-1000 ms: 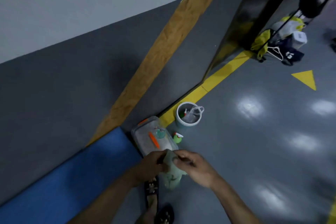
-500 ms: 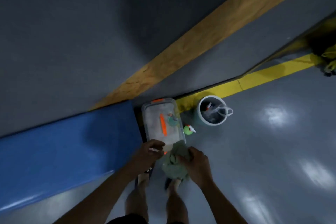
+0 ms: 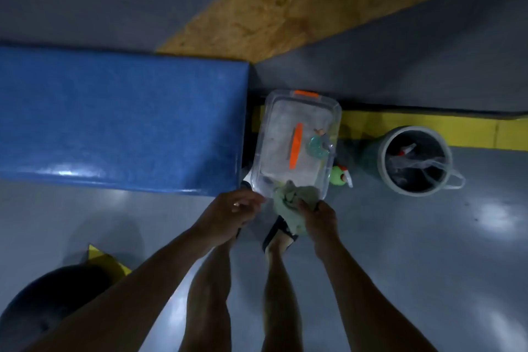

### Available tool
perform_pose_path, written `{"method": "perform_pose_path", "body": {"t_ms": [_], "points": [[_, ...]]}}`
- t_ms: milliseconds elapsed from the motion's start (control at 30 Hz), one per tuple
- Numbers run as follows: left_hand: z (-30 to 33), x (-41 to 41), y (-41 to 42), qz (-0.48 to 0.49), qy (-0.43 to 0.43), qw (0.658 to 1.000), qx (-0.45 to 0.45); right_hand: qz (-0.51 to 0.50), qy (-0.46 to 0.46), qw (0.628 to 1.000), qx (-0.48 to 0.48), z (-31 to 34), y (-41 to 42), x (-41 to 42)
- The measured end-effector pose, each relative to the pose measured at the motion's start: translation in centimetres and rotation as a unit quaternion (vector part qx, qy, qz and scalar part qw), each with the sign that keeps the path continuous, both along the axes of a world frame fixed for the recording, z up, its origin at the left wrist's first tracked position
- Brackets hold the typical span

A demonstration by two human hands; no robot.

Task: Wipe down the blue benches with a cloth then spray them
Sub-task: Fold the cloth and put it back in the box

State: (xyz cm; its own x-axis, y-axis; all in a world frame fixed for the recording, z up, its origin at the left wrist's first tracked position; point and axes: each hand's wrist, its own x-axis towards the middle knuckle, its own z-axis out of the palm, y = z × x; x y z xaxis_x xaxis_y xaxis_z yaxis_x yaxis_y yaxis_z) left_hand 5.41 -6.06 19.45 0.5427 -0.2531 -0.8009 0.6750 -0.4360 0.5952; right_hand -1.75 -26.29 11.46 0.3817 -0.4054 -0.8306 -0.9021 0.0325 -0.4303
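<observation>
Grey glossy floor (image 3: pixel 428 251) runs under you, with a yellow line along the wall and a grey bin (image 3: pixel 415 160) off to your right. You stand over a clear plastic tub (image 3: pixel 297 146) at the end of the blue bench (image 3: pixel 120 120), which lies to your left, its top bare. Your right hand (image 3: pixel 318 218) grips a bunched pale green cloth (image 3: pixel 294 203) at the tub's near edge, fingers curled into it. Your left hand (image 3: pixel 233 213) reaches in beside it with fingers bent, but you cannot tell whether it pinches the cloth or the tub's rim. A green spray bottle (image 3: pixel 338 176) sits on the floor just beside the tub. By the look of it you are readying the cloth; wiping has not begun. Next you need to turn left and lay the cloth flat on the bench top.
</observation>
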Motion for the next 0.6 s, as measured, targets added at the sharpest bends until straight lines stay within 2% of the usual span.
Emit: {"method": "perform_pose_path", "body": {"t_ms": [167,300,433,533,600], "points": [[-3.7,-1.1,-1.0,0.008,0.009,1.000,-0.002,0.055,-0.012,0.998,0.036,-4.5,-1.2,1.5],[-5.2,-1.4,-1.3,0.021,0.009,1.000,-0.002,0.022,-0.016,0.999,0.025,-7.5,-3.1,3.3],[-6.1,-1.1,-0.8,0.054,0.012,0.998,-0.006,0.034,-0.014,0.995,-0.097,-9.7,-5.7,5.7],[-6.4,-0.5,-0.4,0.061,0.006,0.998,-0.006,0.036,-0.051,0.978,-0.201,-10.8,-7.7,8.2],[-6.7,-0.1,-0.3,0.056,0.001,0.998,-0.006,0.078,-0.057,0.967,-0.235,-13.7,-10.0,9.6]]}}
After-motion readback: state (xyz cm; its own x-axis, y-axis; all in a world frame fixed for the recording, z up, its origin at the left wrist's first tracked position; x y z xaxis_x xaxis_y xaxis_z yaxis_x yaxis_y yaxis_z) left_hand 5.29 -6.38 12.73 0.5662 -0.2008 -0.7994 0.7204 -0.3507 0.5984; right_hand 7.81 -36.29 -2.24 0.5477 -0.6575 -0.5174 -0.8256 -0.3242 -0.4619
